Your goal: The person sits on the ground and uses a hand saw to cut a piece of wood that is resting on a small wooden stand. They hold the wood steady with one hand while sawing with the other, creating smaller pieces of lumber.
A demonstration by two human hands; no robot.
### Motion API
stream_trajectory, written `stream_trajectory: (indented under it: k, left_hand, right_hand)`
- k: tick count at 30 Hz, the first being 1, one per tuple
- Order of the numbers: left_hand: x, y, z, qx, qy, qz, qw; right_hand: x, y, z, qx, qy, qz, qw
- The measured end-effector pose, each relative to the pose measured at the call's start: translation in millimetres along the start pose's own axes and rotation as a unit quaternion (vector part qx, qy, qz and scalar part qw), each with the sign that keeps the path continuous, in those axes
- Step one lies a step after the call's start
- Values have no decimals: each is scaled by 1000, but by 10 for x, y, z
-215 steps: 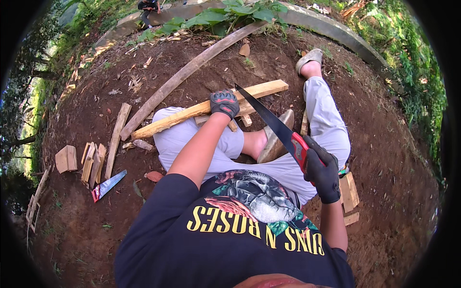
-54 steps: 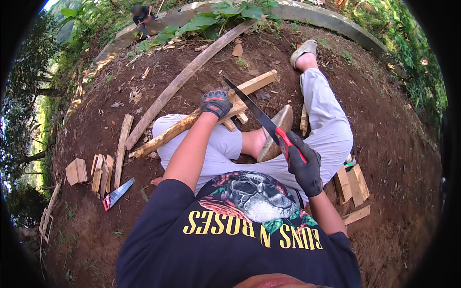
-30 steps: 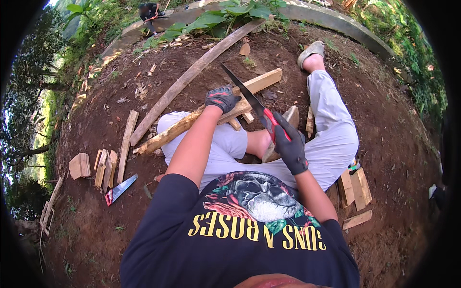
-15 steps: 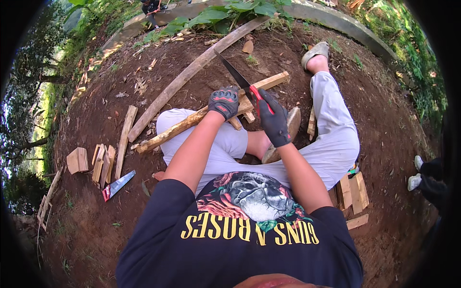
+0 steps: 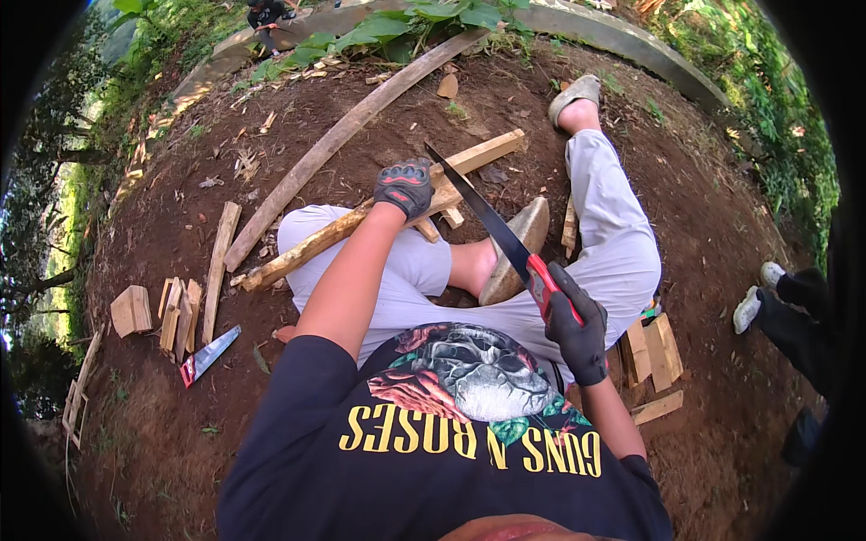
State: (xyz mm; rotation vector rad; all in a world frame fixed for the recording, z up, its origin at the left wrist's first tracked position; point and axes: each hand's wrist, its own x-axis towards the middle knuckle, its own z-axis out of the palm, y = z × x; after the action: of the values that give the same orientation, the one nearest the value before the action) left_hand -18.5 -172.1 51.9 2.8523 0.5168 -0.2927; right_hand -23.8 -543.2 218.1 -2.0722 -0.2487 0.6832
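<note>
My left hand (image 5: pixel 405 187), in a dark glove with red marks, is closed around a long wooden pole (image 5: pixel 302 256) and presses it down. The pole slants from over my left thigh up to the right, its far end squared and pale (image 5: pixel 492 151). Short wood pieces (image 5: pixel 453 217) lie under it. In my dark-gloved right hand (image 5: pixel 577 325) is the red handle of a handsaw (image 5: pixel 487 216), held near my right thigh. Its dark blade points up and left, the tip end crossing the pole just right of my left hand. Whether the teeth touch the wood I cannot tell.
A second handsaw (image 5: pixel 209 354) lies on the soil at left, near several wood blocks (image 5: pixel 132 310). A long plank (image 5: pixel 343 126) curves across the ground ahead. More cut wood (image 5: pixel 663 352) lies by my right hip. Another person's shoes (image 5: pixel 747 309) show at right; someone (image 5: pixel 266 13) is far ahead.
My right hand has drawn the saw back toward my body, down and to the right. My left hand keeps its hold on the pole. The whole view has shifted slightly.
</note>
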Motion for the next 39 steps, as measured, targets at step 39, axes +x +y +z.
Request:
stream_trajectory:
  k: [39]
  left_hand:
    - [-12, -22, 56, -12, 12, 17, 1000]
  right_hand:
    - [2191, -11, 1689, 23, 53, -189, 980]
